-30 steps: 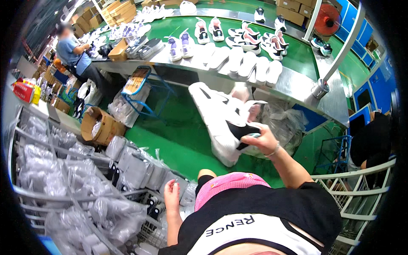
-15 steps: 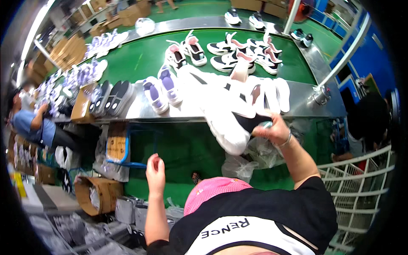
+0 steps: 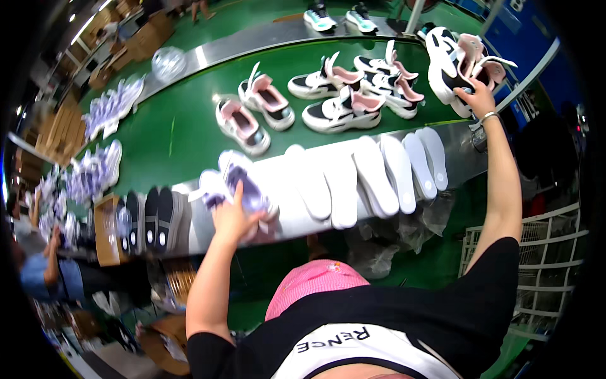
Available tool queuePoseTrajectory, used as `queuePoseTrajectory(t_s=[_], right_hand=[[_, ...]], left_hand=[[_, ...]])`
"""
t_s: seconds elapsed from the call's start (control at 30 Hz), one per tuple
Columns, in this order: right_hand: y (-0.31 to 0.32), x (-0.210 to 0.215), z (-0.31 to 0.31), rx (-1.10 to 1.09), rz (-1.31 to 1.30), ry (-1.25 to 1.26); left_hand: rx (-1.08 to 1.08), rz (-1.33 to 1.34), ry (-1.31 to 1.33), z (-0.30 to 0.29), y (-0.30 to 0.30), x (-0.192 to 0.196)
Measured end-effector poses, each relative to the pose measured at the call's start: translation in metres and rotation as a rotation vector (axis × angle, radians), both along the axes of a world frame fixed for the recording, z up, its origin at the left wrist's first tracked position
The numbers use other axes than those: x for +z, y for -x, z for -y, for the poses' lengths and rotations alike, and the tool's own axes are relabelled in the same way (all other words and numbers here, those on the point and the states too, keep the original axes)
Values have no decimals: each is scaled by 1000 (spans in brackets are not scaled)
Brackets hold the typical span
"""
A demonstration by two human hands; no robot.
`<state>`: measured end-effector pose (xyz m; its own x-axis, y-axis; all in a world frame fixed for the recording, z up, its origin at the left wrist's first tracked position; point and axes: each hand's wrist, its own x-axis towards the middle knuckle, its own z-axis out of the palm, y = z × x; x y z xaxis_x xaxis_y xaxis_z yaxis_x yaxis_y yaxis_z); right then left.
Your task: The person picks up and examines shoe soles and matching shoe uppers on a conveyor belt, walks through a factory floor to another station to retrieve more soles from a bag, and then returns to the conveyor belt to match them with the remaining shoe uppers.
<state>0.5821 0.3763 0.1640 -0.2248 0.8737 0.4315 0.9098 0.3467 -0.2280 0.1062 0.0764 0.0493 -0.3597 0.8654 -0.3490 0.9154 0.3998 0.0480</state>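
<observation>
At the far right, my right hand point(image 3: 478, 99) is raised and closed on a pair of black-and-white sneakers point(image 3: 445, 66) with pink linings, held above the bench edge. My left hand point(image 3: 232, 218) reaches to the near metal ledge. It grips a pair of lavender-and-white sneakers point(image 3: 249, 180), its thumb stretched out to the right; the shoes blur and some fingers are hidden among them. Between my hands, several white insoles point(image 3: 377, 177) lie in a row along the ledge.
On the green bench top point(image 3: 183, 126) stand several black-and-white sneakers point(image 3: 344, 112) with pink linings. Dark slip-on shoes point(image 3: 165, 218) and a cardboard box point(image 3: 106, 230) sit left on the ledge. Beyond them a co-worker in blue point(image 3: 50, 275) stands. A white wire rack point(image 3: 536, 259) is at right.
My right hand has carried the sneakers from near my body out to the far right. My left hand, earlier empty in front of me, has reached forward onto the lavender sneakers. My view has turned.
</observation>
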Motion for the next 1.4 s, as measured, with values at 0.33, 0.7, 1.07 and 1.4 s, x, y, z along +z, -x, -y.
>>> queuePoseTrajectory(t_s=[0.33, 0.7, 1.07, 1.4], right_hand=[[-64, -92, -168, -373, 496, 230], [-50, -186, -208, -180, 289, 214], [215, -171, -163, 710, 654, 338], [209, -178, -115, 184, 695, 555]], left_hand=[[69, -9, -24, -14, 22, -45], [91, -29, -27, -33, 36, -42], [221, -169, -236, -119, 81, -22], [-3, -78, -192, -171, 151, -67]])
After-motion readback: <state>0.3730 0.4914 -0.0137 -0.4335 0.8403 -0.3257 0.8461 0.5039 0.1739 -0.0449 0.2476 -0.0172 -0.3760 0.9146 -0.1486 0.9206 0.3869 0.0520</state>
